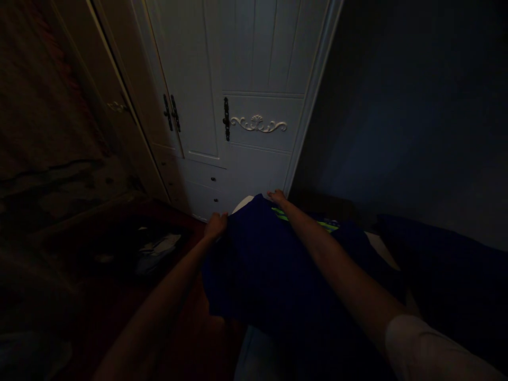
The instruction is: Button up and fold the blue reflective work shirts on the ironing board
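A dark blue garment [262, 264] with bright green stripes lies spread in front of me, draped over a pale, rounded board end [243, 203] that peeks out at its far edge. My left hand [216, 225] is closed on the garment's left edge, fingers pinching the cloth. At the far right edge, near the green stripes, my right hand [277, 197] grips the fabric with its fingertips. Dim light hides much of the finger detail. The near part of the garment fades into shadow.
A white wardrobe [254, 69] with dark metal handles and small drawers stands just beyond the board. Dark blue cloth [444, 243] lies to the right. On the reddish floor [186, 338] at left is a dark open container [154, 248] with light items inside.
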Demonstrator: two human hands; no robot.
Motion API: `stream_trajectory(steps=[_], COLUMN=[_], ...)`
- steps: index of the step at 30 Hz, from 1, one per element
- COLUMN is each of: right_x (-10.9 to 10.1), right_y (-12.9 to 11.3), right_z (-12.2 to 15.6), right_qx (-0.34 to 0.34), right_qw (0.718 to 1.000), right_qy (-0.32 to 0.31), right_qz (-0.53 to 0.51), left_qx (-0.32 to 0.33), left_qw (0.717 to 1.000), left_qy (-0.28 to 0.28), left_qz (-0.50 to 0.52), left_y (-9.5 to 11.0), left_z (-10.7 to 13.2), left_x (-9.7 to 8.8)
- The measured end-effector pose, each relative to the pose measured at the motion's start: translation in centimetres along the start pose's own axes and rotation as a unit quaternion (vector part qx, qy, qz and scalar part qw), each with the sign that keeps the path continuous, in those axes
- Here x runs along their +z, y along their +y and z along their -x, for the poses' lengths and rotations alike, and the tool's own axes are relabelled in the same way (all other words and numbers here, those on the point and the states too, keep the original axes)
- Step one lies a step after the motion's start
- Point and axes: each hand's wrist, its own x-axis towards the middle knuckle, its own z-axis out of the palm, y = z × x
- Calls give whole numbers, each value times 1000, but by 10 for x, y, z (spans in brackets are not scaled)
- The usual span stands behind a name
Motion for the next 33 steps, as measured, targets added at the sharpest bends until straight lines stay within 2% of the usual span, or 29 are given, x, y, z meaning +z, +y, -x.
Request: stream_trajectory(steps=[4, 9, 13, 16, 19, 22, 26, 28, 31, 33], right_x=[-19, -45, -66, -74, -77, -82, -93, -99, -104, -107], right_y=[1, 24, 52, 72, 89, 100, 109, 112, 113, 111], right_z=[39, 131, 197, 223, 232, 228, 213, 207, 200, 199], right_qx=[-25, -122, -123, -81, -82, -117, -141, -141, -139, -138], right_qw=[997, 983, 964, 950, 944, 954, 963, 964, 964, 964], right_qy=[26, -52, -115, -117, -114, -107, -102, -101, -102, -106], right_qz=[71, 124, 208, 277, 298, 256, 208, 203, 202, 203], left_qx=[31, 67, 69, 88, 112, 109, 80, 58, 36, 27], left_qw=[998, 992, 986, 983, 983, 980, 959, 958, 975, 990], left_qy=[-43, -86, -150, -157, -143, -151, -181, -158, -95, -101], left_qz=[-20, -56, -33, -31, -5, 73, 204, 233, 196, 96], left_y=[-25, -56, -58, -56, -60, -68, -79, -82, -80, -77], left_z=[36, 89, 110, 114, 121, 135, 155, 160, 161, 161], left_x=[-20, -40, -47, -44, -39, -36, -28, -20, -9, -8])
